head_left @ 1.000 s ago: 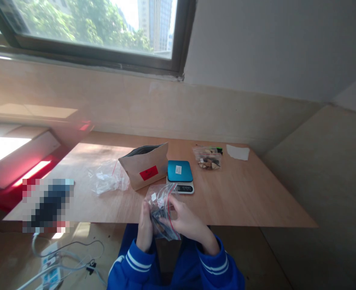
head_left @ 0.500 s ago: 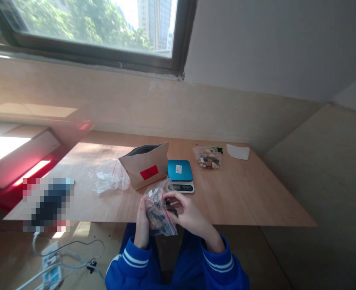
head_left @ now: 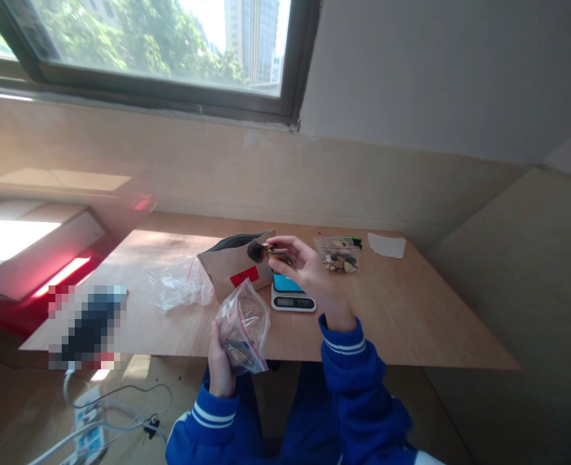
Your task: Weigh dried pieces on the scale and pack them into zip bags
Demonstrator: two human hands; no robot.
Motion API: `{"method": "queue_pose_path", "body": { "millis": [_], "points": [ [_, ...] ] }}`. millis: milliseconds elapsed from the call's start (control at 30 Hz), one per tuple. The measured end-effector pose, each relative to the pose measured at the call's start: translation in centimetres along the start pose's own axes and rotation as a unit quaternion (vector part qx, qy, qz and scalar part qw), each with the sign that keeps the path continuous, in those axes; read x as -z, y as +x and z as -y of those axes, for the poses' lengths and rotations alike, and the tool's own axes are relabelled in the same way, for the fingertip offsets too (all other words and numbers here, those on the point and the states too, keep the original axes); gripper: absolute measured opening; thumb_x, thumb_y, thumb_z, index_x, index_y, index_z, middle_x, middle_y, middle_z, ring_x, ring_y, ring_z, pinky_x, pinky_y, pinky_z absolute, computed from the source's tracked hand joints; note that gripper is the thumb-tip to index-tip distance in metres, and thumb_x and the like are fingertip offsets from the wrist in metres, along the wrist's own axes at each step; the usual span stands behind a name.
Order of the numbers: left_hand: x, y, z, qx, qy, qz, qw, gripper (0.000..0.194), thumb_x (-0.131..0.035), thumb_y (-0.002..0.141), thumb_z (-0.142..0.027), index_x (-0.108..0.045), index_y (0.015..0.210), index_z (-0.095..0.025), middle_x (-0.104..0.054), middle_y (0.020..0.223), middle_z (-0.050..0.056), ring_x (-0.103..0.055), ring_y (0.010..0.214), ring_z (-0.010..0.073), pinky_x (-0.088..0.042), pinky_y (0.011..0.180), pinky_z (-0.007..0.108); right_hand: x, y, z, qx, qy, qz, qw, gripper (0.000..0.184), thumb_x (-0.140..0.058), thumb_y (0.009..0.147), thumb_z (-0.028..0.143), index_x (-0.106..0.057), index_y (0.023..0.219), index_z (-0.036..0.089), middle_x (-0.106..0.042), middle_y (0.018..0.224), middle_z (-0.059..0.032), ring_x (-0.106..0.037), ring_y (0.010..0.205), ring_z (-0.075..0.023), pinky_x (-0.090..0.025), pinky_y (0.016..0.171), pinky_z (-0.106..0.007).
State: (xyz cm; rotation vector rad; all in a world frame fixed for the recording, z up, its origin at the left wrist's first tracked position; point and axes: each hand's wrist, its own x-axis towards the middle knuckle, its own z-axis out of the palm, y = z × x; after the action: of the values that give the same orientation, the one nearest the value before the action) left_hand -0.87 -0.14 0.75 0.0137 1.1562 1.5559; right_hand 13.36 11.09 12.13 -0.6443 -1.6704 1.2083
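My left hand grips a transparent zip bag with red-lined edges at the table's front edge, with dark and brown pieces sunk in its bottom corner. My right hand is raised over the table, pinching small dark-brown pieces between fingers and thumb. Those fingertips sit just beside the open mouth of a kraft paper pouch with a red label. Below that hand stands a digital kitchen scale, its blue top partly hidden by my hand.
A second zip bag of mixed pieces and a white paper slip lie at the table's back right. A crumpled transparent bag and a pixelated object lie to the left. Below the wooden table, cables and a power strip sit on the floor.
My right hand has risen out of the bag and moved forward over the scale, carrying pieces. My left hand keeps the bag, now more upright and nearer the table's front edge.
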Motion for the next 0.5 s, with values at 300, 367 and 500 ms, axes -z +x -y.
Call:
{"method": "queue_pose_path", "body": {
  "millis": [300,367,500],
  "points": [
    [1.1,-0.6,-1.8,-0.019,0.003,0.002,1.000,0.054,-0.058,0.074,-0.060,-0.068,0.097,-0.012,-0.066,0.056,0.002,-0.064,0.049,0.0186,-0.054,0.051,0.030,-0.1,8.6,0.6,0.047,-0.199,0.217,0.955,0.027,-0.052,0.086,0.008,-0.063,0.109,0.017,-0.069,0.105,-0.0047,-0.064,0.099,-0.0160,-0.051,0.093,-0.035],
    [1.3,-0.6,-2.2,-0.036,0.010,-0.003,0.999,0.057,-0.060,0.070,-0.063,-0.068,0.094,-0.012,-0.065,0.055,0.001,-0.062,0.045,0.0173,-0.050,0.045,0.028,-0.2,9.1,0.7,0.055,-0.220,0.238,0.945,0.028,-0.050,0.087,0.008,-0.063,0.110,0.017,-0.070,0.106,-0.0048,-0.064,0.101,-0.0160,-0.051,0.094,-0.035],
    [1.5,-0.4,-2.4,-0.058,0.009,-0.005,0.998,0.056,-0.063,0.067,-0.063,-0.067,0.091,-0.013,-0.064,0.055,0.000,-0.059,0.043,0.0150,-0.043,0.038,0.023,-0.7,9.2,0.5,0.066,-0.218,0.214,0.950,0.036,-0.056,0.086,0.011,-0.055,0.121,0.017,-0.063,0.121,-0.0077,-0.063,0.106,-0.0153,-0.051,0.095,-0.032]
  ]
}}
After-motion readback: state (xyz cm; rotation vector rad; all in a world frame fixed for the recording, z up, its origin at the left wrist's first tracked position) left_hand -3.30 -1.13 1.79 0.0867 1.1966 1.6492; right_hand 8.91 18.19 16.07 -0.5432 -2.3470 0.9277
